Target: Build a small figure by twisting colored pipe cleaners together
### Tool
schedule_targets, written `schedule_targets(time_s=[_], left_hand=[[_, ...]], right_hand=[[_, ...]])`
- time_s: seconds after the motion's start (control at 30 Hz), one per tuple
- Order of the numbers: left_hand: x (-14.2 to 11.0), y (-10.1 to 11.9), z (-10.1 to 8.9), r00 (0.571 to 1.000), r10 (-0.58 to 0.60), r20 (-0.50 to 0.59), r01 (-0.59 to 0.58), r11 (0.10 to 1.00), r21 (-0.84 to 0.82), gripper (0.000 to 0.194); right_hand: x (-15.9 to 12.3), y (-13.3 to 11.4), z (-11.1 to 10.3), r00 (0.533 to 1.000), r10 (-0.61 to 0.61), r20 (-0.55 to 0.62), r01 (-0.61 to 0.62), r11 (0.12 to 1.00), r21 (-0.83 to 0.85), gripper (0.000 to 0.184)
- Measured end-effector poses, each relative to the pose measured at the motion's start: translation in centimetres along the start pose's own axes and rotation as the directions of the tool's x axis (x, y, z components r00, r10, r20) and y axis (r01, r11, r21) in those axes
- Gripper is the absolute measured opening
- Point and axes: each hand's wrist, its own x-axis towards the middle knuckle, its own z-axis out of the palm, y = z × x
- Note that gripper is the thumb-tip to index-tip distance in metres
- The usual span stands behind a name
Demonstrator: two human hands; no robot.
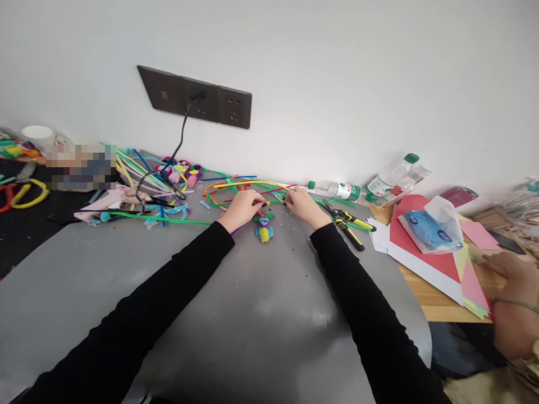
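My left hand (pixel 242 209) is closed in a pinch just above the grey table mat. Opposite it, my right hand (pixel 304 206) pinches too, its fingertips a short gap away. A short yellow-green pipe cleaner (pixel 275 202) spans that gap, an end in each hand; fingers partly hide it. Just below the hands lies a small pipe-cleaner figure (pixel 264 231) in purple, yellow and blue. Long loose pipe cleaners (pixel 248 183) curve behind the hands. To the right of my right hand rest yellow-and-black pliers (pixel 347 230).
Plastic bottles (pixel 345 191) lie along the wall at right. A tissue pack (pixel 433 224) sits on coloured paper, with another person's hand (pixel 511 266) nearby. Pipe cleaners and small dolls (pixel 181 170) are heaped left, under a black cord (pixel 182 137). Scissors (pixel 28 193) lie far left.
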Motion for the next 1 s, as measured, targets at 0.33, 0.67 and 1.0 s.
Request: schedule_targets(time_s=[0.33,0.67,1.0], left_hand=[[0.0,0.2,0.4,0.998,0.017,-0.061,-0.019,0.999,-0.036,0.024],[0.0,0.3,0.5,0.975,-0.153,-0.16,0.042,0.835,-0.548,0.034],[-0.3,0.8,0.2,0.96,-0.248,-0.133,0.088,0.712,-0.697,0.039]], right_hand=[[0.0,-1.5,0.9,0.968,0.012,-0.249,0.121,0.85,0.512,0.006],[-1.0,-3.2,1.8,0.939,-0.063,-0.339,0.29,0.674,0.679,0.004],[-1.3,-4.3,2.4,0.917,-0.059,-0.394,0.319,0.699,0.64,0.01]])
